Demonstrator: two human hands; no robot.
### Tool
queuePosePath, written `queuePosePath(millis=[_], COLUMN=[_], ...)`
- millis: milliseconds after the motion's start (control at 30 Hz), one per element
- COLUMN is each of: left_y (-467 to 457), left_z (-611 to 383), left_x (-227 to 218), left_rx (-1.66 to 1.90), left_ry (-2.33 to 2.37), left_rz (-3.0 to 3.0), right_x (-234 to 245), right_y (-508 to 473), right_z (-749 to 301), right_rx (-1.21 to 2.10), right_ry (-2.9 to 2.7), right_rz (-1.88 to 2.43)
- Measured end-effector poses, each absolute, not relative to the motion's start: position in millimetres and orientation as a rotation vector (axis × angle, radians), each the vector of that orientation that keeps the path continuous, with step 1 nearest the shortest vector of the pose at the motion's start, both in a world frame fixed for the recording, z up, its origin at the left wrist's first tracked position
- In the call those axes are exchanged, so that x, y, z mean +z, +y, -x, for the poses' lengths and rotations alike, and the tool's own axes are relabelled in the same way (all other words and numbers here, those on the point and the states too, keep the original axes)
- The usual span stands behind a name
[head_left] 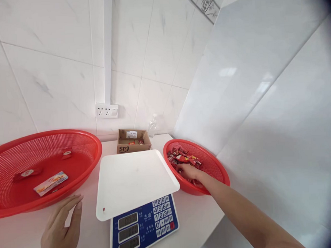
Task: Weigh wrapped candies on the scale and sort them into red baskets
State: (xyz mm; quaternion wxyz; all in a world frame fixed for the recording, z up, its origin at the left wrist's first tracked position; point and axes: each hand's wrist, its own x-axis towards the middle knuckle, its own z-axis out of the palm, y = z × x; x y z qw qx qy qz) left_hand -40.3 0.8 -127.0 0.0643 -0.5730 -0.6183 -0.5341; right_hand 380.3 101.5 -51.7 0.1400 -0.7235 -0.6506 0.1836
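Note:
My right hand (188,171) is down inside the right red basket (224,180), its fingers curled in among a heap of small red wrapped snack packets (187,158). The fingertips are partly hidden by the packets. My left hand (61,227) hovers over the table just in front of the left red basket (96,141); its fingers are stretched out and hold nothing. Between the hands stands a digital scale (144,227) with a bare white weighing pan (136,180). A tiny red speck lies at the pan's front left corner. The scale's displays are lit too faintly to read surely.
The left basket holds two red packets (27,174) (66,154) and a pale, colourful packet (51,183). Behind the scale are a small open cardboard box (123,149) with a few packets and a clear plastic bottle (152,126). Tiled walls with a socket (107,111) bound the table.

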Motion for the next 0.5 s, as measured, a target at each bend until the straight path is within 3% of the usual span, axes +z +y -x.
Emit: queuePosePath(millis=[267,500], left_y=[-1.2,-2.3], left_z=[40.7,38.4], left_x=[-115.9,-112.0], left_rx=[-1.586,-1.625], left_ry=[-1.935,-1.955], left_rz=[1.853,1.85], right_x=[-0.5,8.4], right_y=[108.1,100.8], right_z=[-363.3,-271.0], right_rx=[0.594,0.93], right_ry=[-1.728,-1.884], right_rz=[1.869,1.481])
